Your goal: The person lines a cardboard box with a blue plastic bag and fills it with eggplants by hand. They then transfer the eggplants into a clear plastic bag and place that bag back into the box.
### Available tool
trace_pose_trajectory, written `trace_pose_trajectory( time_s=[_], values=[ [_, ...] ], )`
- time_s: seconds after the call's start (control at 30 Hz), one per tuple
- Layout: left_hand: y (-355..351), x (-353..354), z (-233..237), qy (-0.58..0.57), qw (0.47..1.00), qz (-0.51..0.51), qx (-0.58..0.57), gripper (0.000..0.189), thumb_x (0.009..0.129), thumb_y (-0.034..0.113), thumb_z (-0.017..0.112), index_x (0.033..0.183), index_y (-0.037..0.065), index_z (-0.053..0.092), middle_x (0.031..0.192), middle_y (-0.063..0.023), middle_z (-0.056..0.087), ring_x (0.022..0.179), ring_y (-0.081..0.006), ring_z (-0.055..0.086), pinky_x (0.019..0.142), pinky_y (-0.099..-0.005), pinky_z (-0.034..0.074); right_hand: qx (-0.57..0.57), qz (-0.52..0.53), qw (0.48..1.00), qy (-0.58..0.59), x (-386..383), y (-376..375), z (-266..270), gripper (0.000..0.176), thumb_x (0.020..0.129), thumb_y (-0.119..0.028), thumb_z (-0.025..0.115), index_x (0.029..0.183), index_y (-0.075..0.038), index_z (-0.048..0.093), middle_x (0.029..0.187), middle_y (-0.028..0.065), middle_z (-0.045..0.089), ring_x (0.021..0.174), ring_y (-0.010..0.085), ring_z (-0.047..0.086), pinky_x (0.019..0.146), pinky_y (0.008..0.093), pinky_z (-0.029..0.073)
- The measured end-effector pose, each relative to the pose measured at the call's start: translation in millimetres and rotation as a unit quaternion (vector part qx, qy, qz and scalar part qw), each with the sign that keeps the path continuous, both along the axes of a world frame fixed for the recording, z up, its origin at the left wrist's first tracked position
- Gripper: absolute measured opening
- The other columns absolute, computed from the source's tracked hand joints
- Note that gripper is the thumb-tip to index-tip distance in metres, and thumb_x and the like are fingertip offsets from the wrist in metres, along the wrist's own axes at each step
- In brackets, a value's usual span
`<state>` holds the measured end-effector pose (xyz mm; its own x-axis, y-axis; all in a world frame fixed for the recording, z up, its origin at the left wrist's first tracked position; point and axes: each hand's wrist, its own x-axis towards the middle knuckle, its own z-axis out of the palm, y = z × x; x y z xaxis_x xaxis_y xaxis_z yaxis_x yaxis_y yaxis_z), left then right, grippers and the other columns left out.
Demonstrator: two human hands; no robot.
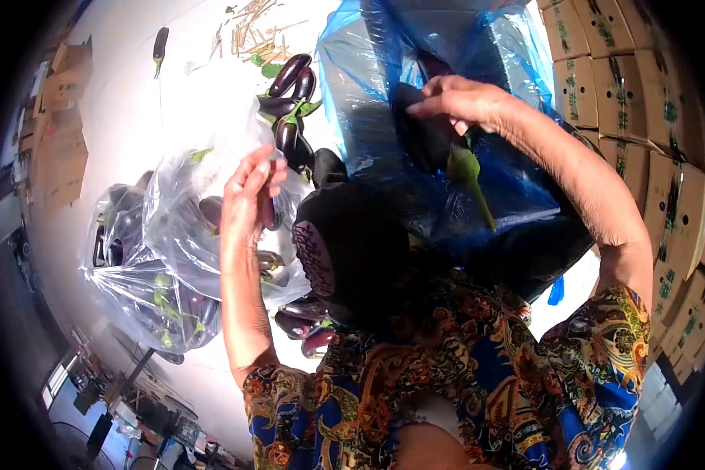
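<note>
My right hand (466, 102) reaches into a box lined with a blue plastic bag (364, 74), its fingers closed on a dark purple eggplant (431, 141). The green cap and stem of that eggplant point toward me. Over on the left, my left hand (252, 178) has curled fingers at the edge of a clear plastic bag (180, 207), seemingly pinching the film. More eggplants show through the clear bag, and one (269, 211) lies just below my left hand. The bottom of the blue-lined box is mostly hidden in shadow.
Several loose eggplants (290, 77) lie on the white surface between bag and box, with one (160, 48) apart at the far left. Cut stems (251, 31) are scattered at the back. Stacked cardboard boxes (623, 102) line the right side. The dark head covering hides the near middle.
</note>
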<state>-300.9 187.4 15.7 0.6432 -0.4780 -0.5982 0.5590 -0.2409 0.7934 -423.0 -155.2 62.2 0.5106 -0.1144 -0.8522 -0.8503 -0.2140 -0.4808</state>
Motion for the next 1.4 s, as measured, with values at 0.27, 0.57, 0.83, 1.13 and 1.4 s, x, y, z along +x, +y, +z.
trace_pose_trajectory(
  time_s=[0.27, 0.57, 0.83, 1.13, 1.4],
  values=[
    [62, -34, -26, 0.074, 0.997, 0.015, -0.013, 0.037, 0.094, 0.019, 0.056, 0.126, 0.001, 0.054, 0.099, -0.0088, 0.066, 0.080, -0.0125, 0.060, 0.071, -0.0231, 0.047, 0.086, -0.290, 0.946, -0.119, -7, -1, 55, 0.043, 0.082, -0.037, 0.066, 0.108, -0.004, 0.057, 0.085, 0.0103, 0.061, 0.071, 0.0194, 0.059, 0.062, 0.0329, 0.049],
    [-5, 26, -95, -0.259, 0.962, -0.002, 0.086, 0.048, 0.092, 0.024, 0.057, 0.131, -0.001, 0.048, 0.113, -0.0131, 0.063, 0.102, -0.0196, 0.059, 0.089, -0.0305, 0.046, -0.309, 0.112, 0.938, -0.112, -24, -11, -53, 0.086, 0.082, -0.058, 0.061, 0.135, 0.003, 0.032, 0.106, 0.0319, 0.060, 0.105, 0.0425, 0.058, 0.090, 0.0425, 0.045],
    [69, -21, -75, -0.027, 0.998, 0.052, -0.009, 0.024, 0.092, 0.014, 0.056, 0.111, 0.000, 0.062, 0.093, -0.0088, 0.067, 0.080, -0.0142, 0.062, 0.074, -0.0273, 0.050, -0.539, 0.282, 0.779, -0.151, -8, 15, -71, 0.067, 0.084, -0.033, 0.061, 0.136, 0.000, 0.032, 0.121, 0.0265, 0.050, 0.103, 0.0417, 0.053, 0.082, 0.0478, 0.047],
    [174, 11, -199, -0.199, 0.830, 0.166, 0.494, 0.098, 0.067, 0.047, 0.079, 0.136, -0.003, 0.030, 0.121, -0.0325, 0.046, 0.113, -0.0464, 0.048, 0.102, -0.0457, 0.036, -0.571, 0.288, 0.727, -0.249, -24, 10, -97, 0.052, 0.078, -0.009, 0.053, 0.128, 0.002, 0.043, 0.137, 0.0207, 0.041, 0.119, 0.0389, 0.042, 0.091, 0.0464, 0.038],
    [143, -5, -121, 0.128, 0.904, 0.407, -0.026, 0.042, 0.083, 0.029, 0.067, 0.113, 0.003, 0.053, 0.098, -0.0139, 0.063, 0.083, -0.0291, 0.063, 0.066, -0.0390, 0.054, -0.386, 0.174, 0.864, -0.271, -12, -21, -4, 0.040, 0.088, -0.029, 0.061, 0.115, 0.000, 0.058, 0.112, 0.0198, 0.061, 0.103, 0.0365, 0.059, 0.089, 0.0395, 0.046]
  ],
)
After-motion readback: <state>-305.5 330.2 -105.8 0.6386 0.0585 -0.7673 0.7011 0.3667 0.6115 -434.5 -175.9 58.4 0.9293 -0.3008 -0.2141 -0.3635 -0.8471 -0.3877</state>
